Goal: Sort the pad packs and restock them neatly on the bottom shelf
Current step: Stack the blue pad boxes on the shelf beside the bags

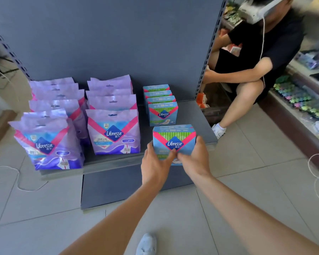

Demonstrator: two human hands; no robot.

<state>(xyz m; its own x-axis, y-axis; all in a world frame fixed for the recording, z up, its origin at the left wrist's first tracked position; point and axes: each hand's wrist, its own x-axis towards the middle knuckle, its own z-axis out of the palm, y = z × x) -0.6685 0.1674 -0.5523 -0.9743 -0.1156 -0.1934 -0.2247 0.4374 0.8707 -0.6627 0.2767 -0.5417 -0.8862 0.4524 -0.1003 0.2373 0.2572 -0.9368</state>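
head view: the left hand (156, 163) and the right hand (194, 158) grip a blue pad box (174, 138) from either side, and their fingers meet on its lower front face. the box is upright at the front of the bottom shelf (193, 115), in line with a row of four matching blue boxes (162, 114) behind it. to the left stand two rows of purple pad packs, a middle row (113, 133) and a left row (48, 142), all facing forward. another person (256, 61) crouches on the floor to the right of the shelf.
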